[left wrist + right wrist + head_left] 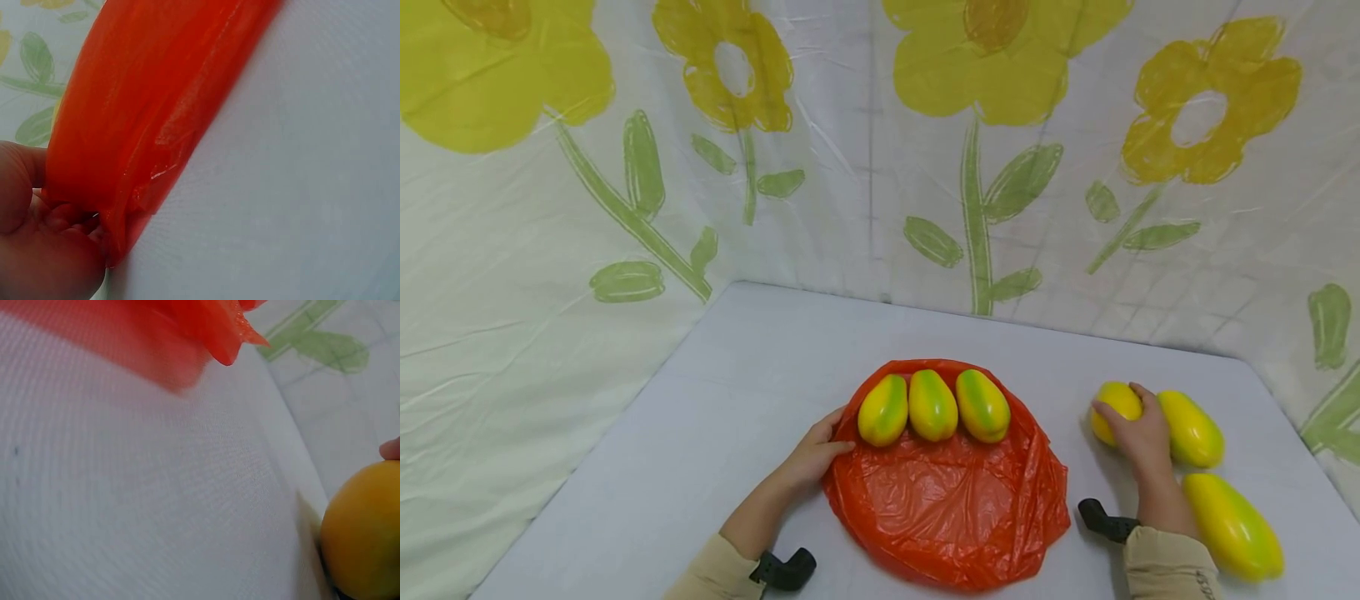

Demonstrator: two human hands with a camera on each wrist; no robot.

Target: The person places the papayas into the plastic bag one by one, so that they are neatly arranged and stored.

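A red plastic bag [936, 508] lies spread on the table, its rim folded outward. Three yellow-green papayas [933, 406] sit in a row along its far inside. At the bag's left rim, my left hand [815, 454] holds the plastic between thumb and fingers; the left wrist view shows the bag's side [150, 112] bunched beside that hand [47, 244]. To the right of the bag, my right hand [1141, 429] grips another papaya [1112, 408], with the thumb on its near side. The right wrist view catches only the rounded end of this papaya [365, 531] and a fingertip.
Right beside my right hand lies one papaya [1192, 429], and a larger-looking one [1234, 529] is nearer, by the forearm. The white table [737, 367] meets a flower-printed cloth [850, 167] at its back and sides. Black wrist cameras [786, 570] sit on both wrists.
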